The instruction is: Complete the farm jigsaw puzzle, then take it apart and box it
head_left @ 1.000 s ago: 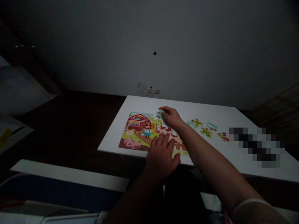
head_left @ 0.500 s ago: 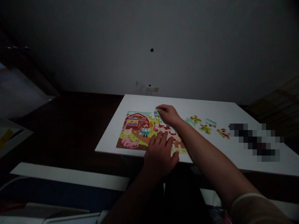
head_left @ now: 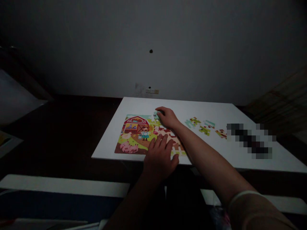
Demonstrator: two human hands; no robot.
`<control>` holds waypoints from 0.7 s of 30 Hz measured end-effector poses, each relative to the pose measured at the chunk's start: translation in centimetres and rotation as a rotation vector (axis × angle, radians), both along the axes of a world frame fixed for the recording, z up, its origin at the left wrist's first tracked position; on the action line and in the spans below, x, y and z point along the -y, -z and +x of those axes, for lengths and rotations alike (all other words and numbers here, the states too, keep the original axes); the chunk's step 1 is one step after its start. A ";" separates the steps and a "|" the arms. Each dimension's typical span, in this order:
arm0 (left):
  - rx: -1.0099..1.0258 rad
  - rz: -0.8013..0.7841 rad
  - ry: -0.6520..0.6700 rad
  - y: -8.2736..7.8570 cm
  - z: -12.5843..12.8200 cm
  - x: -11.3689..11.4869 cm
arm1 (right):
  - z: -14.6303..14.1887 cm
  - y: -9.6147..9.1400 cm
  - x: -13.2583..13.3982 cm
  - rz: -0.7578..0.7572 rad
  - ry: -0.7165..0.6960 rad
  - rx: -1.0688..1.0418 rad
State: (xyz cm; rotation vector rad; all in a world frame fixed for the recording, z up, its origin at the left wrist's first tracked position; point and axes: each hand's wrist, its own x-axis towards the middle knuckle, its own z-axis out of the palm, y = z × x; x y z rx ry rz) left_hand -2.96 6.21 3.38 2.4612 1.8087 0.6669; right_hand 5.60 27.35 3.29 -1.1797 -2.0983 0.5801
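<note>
A pale green jigsaw piece [head_left: 156, 115] is held under the curled fingers of the right hand [head_left: 168, 117], at the top edge of the farm puzzle [head_left: 134, 135], hardly shifted from a moment ago. The left hand [head_left: 158, 156] is kept open, spread flat on the puzzle's near edge, and loose pieces [head_left: 194, 121] are left beyond the right hand.

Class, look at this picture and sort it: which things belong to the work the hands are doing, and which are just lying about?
Part of the work: left hand, right hand, farm jigsaw puzzle, pale green piece, loose pieces.

Just lying about: wall switch plate, white board.
</note>
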 end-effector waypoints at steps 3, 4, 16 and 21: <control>0.001 0.012 0.002 0.0 0.1 -0.1 | 0.9 -1.2 -0.1 -0.005 -0.010 0.110; -0.002 0.015 0.004 0.0 0.2 -0.2 | 1.4 -1.6 -0.1 -0.029 -0.031 0.176; -0.080 0.054 0.036 -0.5 0.5 0.1 | 13.3 -2.5 8.8 0.012 0.087 0.460; -0.106 0.059 0.034 -0.6 0.6 0.1 | 19.0 -3.3 9.1 0.049 0.486 0.380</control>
